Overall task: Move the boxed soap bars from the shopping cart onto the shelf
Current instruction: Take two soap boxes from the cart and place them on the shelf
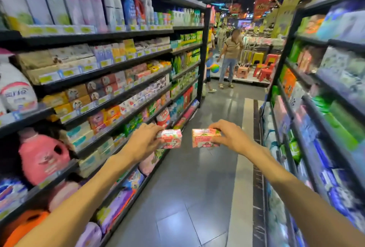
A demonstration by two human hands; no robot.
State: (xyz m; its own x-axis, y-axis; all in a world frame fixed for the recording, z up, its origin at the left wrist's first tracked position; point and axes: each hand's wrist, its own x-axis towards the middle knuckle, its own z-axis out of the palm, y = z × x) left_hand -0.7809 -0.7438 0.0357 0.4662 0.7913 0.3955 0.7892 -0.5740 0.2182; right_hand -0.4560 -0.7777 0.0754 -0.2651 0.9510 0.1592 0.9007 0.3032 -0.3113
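Observation:
My left hand (143, 139) grips a pink boxed soap bar (171, 139) by its left end. My right hand (229, 135) pinches a second pink soap box (201, 138) by its right end. Both boxes hang in mid-air over the aisle floor, side by side and a little apart, at about the same height. The tall shelf unit (118, 96) on my left carries rows of boxed soaps on its middle boards, just left of the left-hand box. The shopping cart is out of view.
A second shelf unit (308, 108) with packaged goods lines the right side. The grey tiled aisle floor (193, 197) runs ahead between them. A person (230, 57) and a child with a ball (209, 74) stand at the aisle's far end, near plastic stools.

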